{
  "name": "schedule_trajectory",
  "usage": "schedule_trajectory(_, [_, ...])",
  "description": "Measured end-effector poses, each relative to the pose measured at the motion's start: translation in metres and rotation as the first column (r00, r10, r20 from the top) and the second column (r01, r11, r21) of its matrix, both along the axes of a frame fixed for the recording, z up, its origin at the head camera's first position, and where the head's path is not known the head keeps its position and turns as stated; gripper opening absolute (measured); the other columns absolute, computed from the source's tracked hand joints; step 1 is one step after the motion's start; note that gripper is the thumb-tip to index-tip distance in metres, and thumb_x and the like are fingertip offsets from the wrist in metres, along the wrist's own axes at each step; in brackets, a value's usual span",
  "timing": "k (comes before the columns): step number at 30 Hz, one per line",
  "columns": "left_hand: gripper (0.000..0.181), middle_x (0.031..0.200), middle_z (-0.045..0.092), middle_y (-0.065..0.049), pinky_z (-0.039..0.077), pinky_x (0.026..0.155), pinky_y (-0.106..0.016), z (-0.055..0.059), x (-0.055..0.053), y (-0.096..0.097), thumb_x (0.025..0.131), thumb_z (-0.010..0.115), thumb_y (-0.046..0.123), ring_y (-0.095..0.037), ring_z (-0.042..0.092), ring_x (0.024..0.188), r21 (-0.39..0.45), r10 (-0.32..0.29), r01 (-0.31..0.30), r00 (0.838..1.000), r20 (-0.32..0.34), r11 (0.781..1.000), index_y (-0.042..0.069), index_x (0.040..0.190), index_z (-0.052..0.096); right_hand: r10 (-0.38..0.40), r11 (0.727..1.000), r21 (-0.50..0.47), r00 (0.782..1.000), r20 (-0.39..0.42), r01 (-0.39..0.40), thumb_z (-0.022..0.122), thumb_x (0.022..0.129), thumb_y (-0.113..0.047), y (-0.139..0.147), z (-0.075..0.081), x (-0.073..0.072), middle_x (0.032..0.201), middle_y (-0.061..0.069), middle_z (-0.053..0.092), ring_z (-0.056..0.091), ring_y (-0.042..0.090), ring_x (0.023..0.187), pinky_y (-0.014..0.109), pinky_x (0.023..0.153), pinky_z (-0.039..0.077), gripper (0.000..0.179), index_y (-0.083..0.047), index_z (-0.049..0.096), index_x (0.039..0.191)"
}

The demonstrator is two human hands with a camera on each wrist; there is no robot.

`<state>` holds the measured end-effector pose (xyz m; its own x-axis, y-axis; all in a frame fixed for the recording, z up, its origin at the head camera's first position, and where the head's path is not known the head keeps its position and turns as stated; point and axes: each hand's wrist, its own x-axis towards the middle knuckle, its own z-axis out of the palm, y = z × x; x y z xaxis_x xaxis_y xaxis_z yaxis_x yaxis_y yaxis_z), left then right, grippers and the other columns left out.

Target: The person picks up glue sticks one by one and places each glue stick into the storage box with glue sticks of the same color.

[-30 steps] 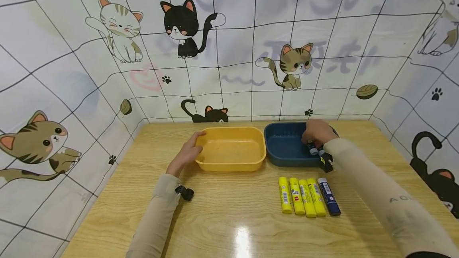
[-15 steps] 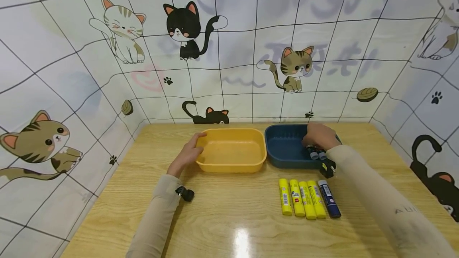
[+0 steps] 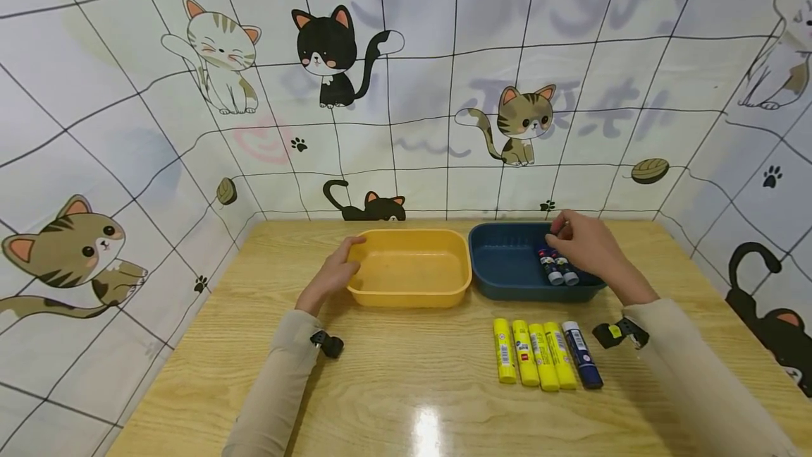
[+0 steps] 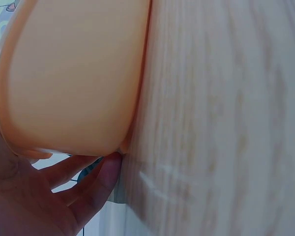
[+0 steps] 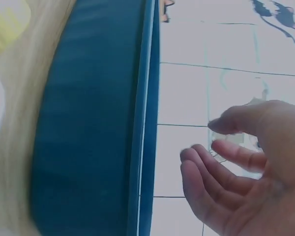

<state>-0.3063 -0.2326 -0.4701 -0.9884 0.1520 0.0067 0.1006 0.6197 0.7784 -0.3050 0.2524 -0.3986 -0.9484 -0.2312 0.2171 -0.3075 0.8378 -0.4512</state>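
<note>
My left hand [image 3: 331,275] grips the left end of a yellow plastic bin [image 3: 409,296]; in the left wrist view its fingers [image 4: 101,179] curl by the bin's end wall. Over the right part of a blue plastic bin [image 3: 529,293] hovers my right hand [image 3: 590,249], loosely curled and holding nothing. In the right wrist view, gaps show between its thumb and fingers [image 5: 196,189]. Two dark blue glue sticks with pale ends [image 3: 555,272] lie side by side in the blue bin, partly hidden by that hand.
In front of the blue bin, several yellow glue sticks [image 3: 539,358] and one dark blue glue stick [image 3: 582,355] lie in a row on the wooden table [image 3: 393,372]. A cat-patterned sheet [image 3: 419,90] encloses the table's back and sides.
My right hand has lifted from the two glue sticks in the blue bin, drawing up and rightward, so they show more fully. My left hand keeps its place on the yellow bin.
</note>
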Motion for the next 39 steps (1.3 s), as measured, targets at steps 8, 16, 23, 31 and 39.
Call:
schedule_trajectory(8, [0.062, 0.167, 0.033, -0.018, 0.036, 0.109, -0.049, -0.001, -0.001, 0.000, 0.094, 0.044, 0.006, -0.036, 0.043, 0.135, 0.006, 0.006, -0.006, 1.000, 0.005, 1.000, 0.014, 0.155, 0.039, 0.084, 0.995, -0.053, 0.993, -0.078, -0.088, 0.068, 0.098, -0.017, 0.007, -0.003, 0.028, 0.085, 0.006, 0.069, 0.055, 0.014, 0.069, 0.028, 0.060, 0.046, 0.012, -0.006, 0.067, 0.102])
schedule_trajectory(16, [0.061, 0.167, 0.033, -0.016, 0.037, 0.107, -0.049, -0.001, 0.001, 0.002, 0.096, 0.044, 0.008, -0.036, 0.043, 0.134, 0.003, 0.007, -0.007, 1.000, 0.008, 1.000, 0.015, 0.156, 0.039, 0.187, 0.981, -0.047, 0.982, 0.034, -0.186, 0.067, 0.099, -0.019, 0.012, 0.007, 0.054, 0.080, 0.000, 0.070, 0.057, 0.004, 0.059, 0.026, 0.055, 0.050, 0.010, -0.010, 0.067, 0.103])
schedule_trajectory(23, [0.061, 0.167, 0.033, -0.016, 0.036, 0.109, -0.049, -0.001, 0.001, 0.002, 0.096, 0.044, 0.008, -0.036, 0.043, 0.136, 0.009, 0.008, -0.008, 1.000, 0.004, 1.000, 0.015, 0.156, 0.039, 0.307, 0.951, -0.049, 0.926, 0.219, -0.304, 0.064, 0.102, -0.028, 0.015, 0.017, 0.069, 0.074, -0.007, 0.064, 0.057, 0.005, 0.063, 0.027, 0.057, 0.049, 0.016, -0.012, 0.065, 0.106])
schedule_trajectory(31, [0.061, 0.167, 0.033, -0.018, 0.035, 0.111, -0.050, -0.004, 0.002, -0.002, 0.096, 0.043, 0.007, -0.036, 0.042, 0.138, 0.000, 0.005, -0.005, 1.000, -0.005, 1.000, 0.015, 0.156, 0.038, 0.458, 0.886, -0.151, 0.781, 0.424, -0.438, 0.059, 0.105, -0.028, 0.016, 0.019, 0.072, 0.083, -0.002, 0.069, 0.063, 0.008, 0.069, 0.032, 0.063, 0.056, 0.024, -0.010, 0.063, 0.120])
schedule_trajectory(39, [0.061, 0.168, 0.031, -0.017, 0.034, 0.110, -0.050, -0.002, 0.000, -0.002, 0.096, 0.043, 0.007, -0.037, 0.041, 0.138, 0.005, -0.010, 0.010, 1.000, -0.009, 1.000, 0.015, 0.156, 0.037, 0.426, 0.899, -0.164, 0.727, 0.538, -0.406, 0.062, 0.103, -0.027, 0.011, 0.012, 0.077, 0.085, 0.004, 0.067, 0.064, 0.017, 0.071, 0.033, 0.064, 0.056, 0.041, 0.001, 0.057, 0.132])
